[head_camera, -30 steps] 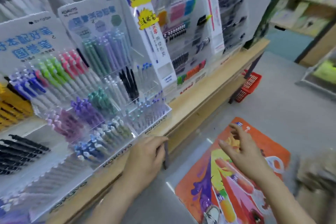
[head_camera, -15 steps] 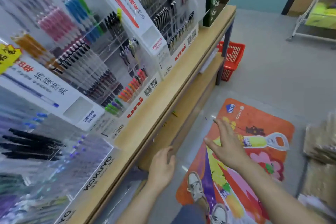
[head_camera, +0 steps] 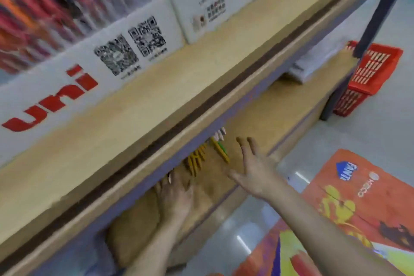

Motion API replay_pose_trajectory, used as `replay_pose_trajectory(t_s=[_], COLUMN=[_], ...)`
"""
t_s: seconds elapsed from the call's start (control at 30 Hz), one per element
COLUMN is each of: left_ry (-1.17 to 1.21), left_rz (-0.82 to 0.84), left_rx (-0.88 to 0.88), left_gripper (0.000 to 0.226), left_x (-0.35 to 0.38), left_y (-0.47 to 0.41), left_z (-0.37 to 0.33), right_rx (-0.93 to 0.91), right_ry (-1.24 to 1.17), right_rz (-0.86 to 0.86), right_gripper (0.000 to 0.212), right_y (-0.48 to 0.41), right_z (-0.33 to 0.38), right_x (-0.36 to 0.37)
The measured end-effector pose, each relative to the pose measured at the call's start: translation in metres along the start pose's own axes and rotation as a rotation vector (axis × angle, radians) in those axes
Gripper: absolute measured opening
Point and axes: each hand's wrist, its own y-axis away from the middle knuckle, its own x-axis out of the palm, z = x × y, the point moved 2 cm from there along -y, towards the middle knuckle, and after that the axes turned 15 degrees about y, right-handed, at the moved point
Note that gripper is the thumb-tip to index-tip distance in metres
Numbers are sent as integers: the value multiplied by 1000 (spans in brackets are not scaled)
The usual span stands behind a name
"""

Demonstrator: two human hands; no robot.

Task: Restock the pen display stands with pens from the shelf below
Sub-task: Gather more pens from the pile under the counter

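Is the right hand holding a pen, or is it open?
Open: the right hand has its fingers spread straight over the lower shelf, beside the yellow pens, with nothing in it.

Left hand (head_camera: pixel 174 197), right hand (head_camera: pixel 255 170) now down at lower shelf (head_camera: pixel 268 114), near pens (head_camera: pixel 197 160)

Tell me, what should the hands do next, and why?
Probably the right hand should move toward the yellow pens and close its fingers on a few. It is open and empty, with fingers spread, and the pens lie loose on the lower shelf just beside it.
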Motion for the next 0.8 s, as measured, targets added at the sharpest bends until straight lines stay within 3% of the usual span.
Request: replay_pose_trajectory(t_s=[0.07, 0.2, 0.33, 0.47, 0.63, 0.8], left_ry=[29, -86, 254, 458, 319, 219], left_rz=[-149, -234, -407, -407, -373, -256], left_rx=[-55, -170, -44, -46, -264, -321], left_gripper=[73, 71, 53, 71, 99, 84], left_x=[18, 48, 51, 56, 47, 37], left_y=[-26, -58, -79, -98, -130, -164], left_z=[16, 42, 30, 26, 26, 7], right_rx=[-47, -129, -156, -132, -120, -107], right_ry=[89, 187, 154, 276, 327, 363], right_rz=[-4, -68, -185, -185, -165, -121], right_gripper=[103, 117, 117, 104, 96, 88], right_y=[-36, -85, -126, -143, -140, -147], right_z=[-6, 4, 20, 30, 48, 61], right_x=[29, 73, 88, 87, 80, 85])
